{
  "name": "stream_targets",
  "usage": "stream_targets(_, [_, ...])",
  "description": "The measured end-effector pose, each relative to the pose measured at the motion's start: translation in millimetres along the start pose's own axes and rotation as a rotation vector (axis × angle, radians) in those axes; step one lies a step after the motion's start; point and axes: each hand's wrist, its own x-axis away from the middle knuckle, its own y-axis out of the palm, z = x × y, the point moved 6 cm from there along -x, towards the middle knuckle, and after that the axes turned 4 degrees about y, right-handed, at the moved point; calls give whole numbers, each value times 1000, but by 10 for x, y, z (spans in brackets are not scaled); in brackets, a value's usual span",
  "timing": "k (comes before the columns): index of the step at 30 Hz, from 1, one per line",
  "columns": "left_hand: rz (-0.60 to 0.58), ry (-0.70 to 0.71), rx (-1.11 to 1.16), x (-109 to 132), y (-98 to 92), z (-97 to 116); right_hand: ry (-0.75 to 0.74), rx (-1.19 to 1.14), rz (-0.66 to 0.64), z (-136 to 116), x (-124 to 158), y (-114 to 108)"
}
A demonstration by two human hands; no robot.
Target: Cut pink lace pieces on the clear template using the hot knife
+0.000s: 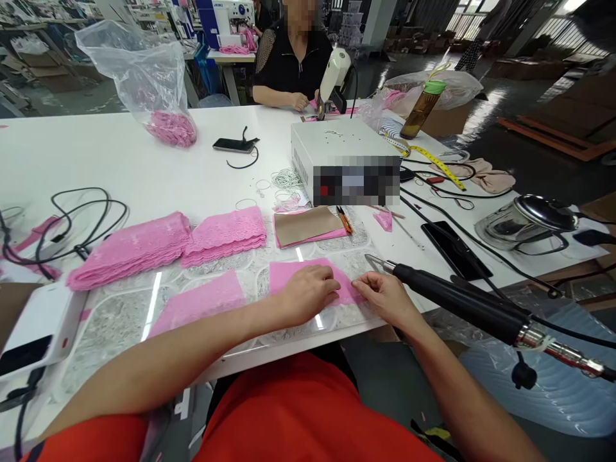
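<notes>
A flat piece of pink fabric point(289, 273) lies in front of me on the clear patterned mat. My left hand point(310, 292) rests on it with curled fingers closed on the cloth near its middle. At the right corner of the same piece, my right hand point(385, 296) pinches the edge between thumb and fingers. Just beyond that hand, a black pen-shaped tool point(457, 298) with a metal tip points left; what supports it is hidden. Another pink fabric piece point(205, 301) lies flat to the left, partly behind my left forearm.
Stacks of pink lace-edged fabric point(132, 250) lie to the left. A brown card point(310, 226), orange-handled cutter point(344, 220) and grey control box point(337, 144) sit ahead. Right: phone point(455, 249), steel-lidded mug point(524, 221), cables. Across the table, a co-worker point(293, 64) handles pink material.
</notes>
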Motion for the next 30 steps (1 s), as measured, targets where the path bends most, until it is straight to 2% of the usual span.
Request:
stream_targets(8, [58,-124,130,-234,171,43,-5,-70,-20,-4,-31,14])
stream_targets(19, [129,-170,263,-229,200,34,-15,-94,-19,3,-53,31])
stream_targets(30, [135,-212,296,-220,221,-1,11,-137,-39,-6,-52,37])
